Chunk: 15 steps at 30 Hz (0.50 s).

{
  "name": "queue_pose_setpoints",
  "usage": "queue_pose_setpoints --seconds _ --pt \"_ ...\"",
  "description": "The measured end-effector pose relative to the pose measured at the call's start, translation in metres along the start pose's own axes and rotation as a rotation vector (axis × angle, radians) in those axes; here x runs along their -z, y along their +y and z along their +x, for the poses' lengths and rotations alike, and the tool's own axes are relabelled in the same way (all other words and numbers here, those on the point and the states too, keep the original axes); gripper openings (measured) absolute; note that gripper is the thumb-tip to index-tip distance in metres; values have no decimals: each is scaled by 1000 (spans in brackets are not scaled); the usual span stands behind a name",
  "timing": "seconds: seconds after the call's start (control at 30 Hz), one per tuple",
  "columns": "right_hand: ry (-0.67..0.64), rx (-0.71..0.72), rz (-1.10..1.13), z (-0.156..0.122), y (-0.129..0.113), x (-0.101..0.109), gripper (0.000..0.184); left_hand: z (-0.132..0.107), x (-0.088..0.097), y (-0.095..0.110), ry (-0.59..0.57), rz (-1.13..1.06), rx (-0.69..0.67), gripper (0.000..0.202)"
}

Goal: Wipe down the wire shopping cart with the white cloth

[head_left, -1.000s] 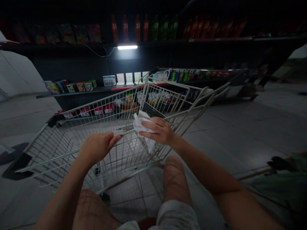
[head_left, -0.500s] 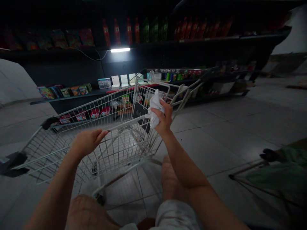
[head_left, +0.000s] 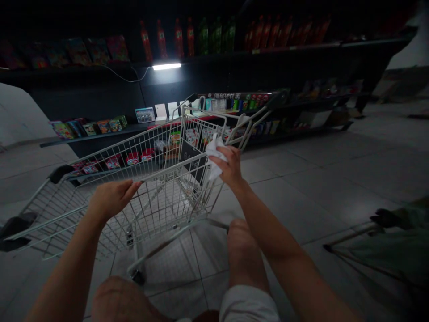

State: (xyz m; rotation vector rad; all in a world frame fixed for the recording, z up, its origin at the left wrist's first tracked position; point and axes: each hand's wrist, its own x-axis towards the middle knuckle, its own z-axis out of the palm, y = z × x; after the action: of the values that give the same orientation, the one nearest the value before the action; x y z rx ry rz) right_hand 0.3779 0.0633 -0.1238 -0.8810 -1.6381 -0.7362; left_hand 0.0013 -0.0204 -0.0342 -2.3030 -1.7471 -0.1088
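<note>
A metal wire shopping cart (head_left: 157, 201) stands sideways in front of me. My left hand (head_left: 112, 197) is wrapped over the cart's near top rail, thumb lying along it. Bunched in my right hand (head_left: 231, 165) is a white cloth (head_left: 214, 154), which touches the near rail close to the cart's handle end. The cloth hides part of the rail, so the exact contact cannot be made out. A dark panel (head_left: 191, 158) with light drawings is fixed inside the cart, left of the cloth.
Behind the cart runs a dark shelf unit with bottles (head_left: 178, 39), boxes (head_left: 103, 126) and cans (head_left: 246, 103). A lit tube lamp (head_left: 166, 66) hangs under its upper shelf. On the right, a folding chair with green fabric (head_left: 385, 246) stands on the tiled floor (head_left: 301, 179).
The cart has shifted slightly left in view, and my left hand with it. My right hand has brought the cloth down onto the near rail.
</note>
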Motion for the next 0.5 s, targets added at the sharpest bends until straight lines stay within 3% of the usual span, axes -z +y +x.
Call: queue_pose_setpoints --seconds 0.07,0.17,0.27,0.37,0.5 --pt "20 -35 -81 26 38 16 14 1 0 1 10 13 2 60" --pt "293 -184 -189 66 92 33 24 2 -1 2 24 22 -12 60" --pt "458 -290 -205 81 111 31 29 3 -2 0 16 21 -31 60" --pt "376 -339 -152 58 83 13 31 4 -2 -3 -6 3 -31 59" --pt "129 -458 -28 -29 5 -25 40 6 -2 -7 -19 -19 -5 57"
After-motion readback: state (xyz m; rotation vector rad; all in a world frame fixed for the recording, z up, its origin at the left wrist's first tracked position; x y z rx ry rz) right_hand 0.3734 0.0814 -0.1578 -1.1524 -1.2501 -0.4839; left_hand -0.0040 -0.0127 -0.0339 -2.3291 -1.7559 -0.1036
